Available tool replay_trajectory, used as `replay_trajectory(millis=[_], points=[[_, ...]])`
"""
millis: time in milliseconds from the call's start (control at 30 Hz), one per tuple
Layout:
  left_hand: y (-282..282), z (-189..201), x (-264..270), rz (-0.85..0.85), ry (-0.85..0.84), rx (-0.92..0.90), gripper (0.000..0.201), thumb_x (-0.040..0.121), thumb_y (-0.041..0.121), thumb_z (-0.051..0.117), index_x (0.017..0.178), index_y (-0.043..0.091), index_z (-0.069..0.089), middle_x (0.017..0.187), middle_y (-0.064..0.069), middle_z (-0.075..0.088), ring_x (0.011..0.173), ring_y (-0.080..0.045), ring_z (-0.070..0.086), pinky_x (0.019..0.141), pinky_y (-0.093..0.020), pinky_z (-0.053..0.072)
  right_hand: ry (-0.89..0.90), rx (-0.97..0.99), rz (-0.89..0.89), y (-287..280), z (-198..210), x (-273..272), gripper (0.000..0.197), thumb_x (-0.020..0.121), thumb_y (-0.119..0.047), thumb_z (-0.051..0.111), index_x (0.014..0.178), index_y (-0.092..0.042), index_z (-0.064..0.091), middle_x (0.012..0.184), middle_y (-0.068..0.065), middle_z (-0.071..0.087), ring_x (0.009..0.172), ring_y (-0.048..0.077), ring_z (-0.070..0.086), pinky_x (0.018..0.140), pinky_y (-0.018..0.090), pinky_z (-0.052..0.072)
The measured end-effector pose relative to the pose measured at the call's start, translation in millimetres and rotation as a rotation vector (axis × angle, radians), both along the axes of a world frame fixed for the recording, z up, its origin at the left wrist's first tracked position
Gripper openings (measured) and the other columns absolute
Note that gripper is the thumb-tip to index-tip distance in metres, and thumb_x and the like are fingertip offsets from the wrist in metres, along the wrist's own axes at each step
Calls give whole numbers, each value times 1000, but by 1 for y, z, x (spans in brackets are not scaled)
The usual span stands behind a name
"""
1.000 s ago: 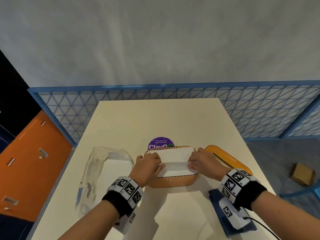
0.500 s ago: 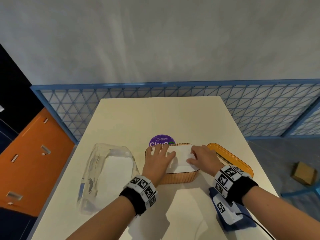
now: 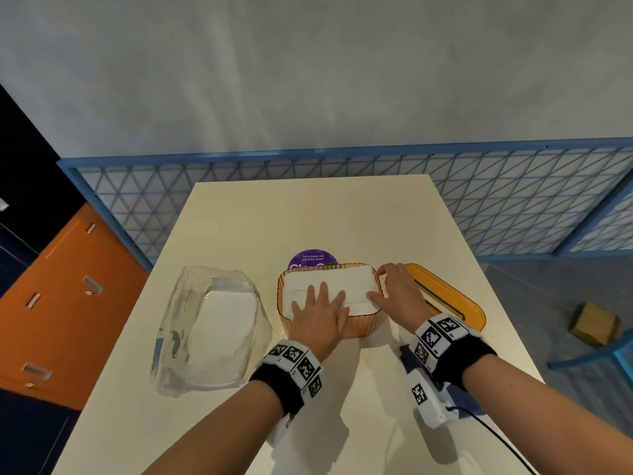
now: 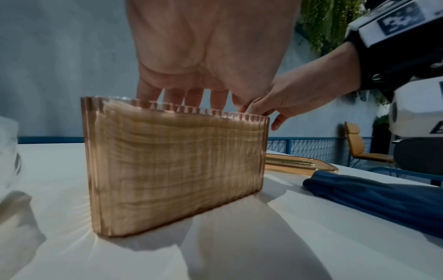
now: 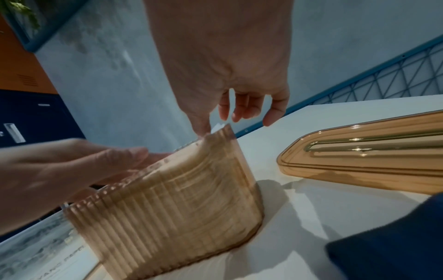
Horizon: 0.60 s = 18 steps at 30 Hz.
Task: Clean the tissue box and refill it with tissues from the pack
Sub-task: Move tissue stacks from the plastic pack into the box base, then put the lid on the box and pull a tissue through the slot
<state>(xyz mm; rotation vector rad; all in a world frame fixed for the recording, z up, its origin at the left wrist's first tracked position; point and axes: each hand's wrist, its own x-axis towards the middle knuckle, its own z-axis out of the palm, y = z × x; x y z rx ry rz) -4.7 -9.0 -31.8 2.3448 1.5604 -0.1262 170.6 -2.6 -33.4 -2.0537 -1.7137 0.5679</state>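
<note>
The left hand [image 3: 318,313] presses spread fingers flat on the tissues [image 3: 342,286] filling the amber tissue box [image 3: 349,329] mid-desk; the right hand [image 3: 394,289], fingers loose, steadies its end. Uneven pressure could crumple sheets, jamming the lid [image 3: 448,296] beyond.

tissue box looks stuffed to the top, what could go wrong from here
The tissues sit level with the tissue box rim under the flat left hand, so the lid lying to the right may not seat. The right hand at the end wall could nudge the light box.
</note>
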Motion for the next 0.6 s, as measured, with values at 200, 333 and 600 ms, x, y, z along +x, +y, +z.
replay_trajectory(millis=[200,333,600], points=[[-4,-6,2,19,72,32,48,102,40,13,149,32,13,160,-1,4,148,-26,2,113,-61,16,-144,-71,-126,-14,-7,57,57,90,-38,56,137,-11,36,131,15,41,120,30,40,97,41,40],[-5,-4,3,26,69,21,48,102,41,12,149,34,11,160,2,2,148,-23,0,114,-61,13,-367,-430,-157,-16,-19,89,99,75,-53,68,147,-19,10,149,17,21,138,34,22,106,49,32],[-3,-5,0,25,74,31,47,102,40,14,149,36,12,160,3,4,148,-22,2,114,-58,16,-412,-627,-148,-17,-37,105,123,62,-59,75,148,-21,-5,147,18,23,136,37,26,107,56,33]])
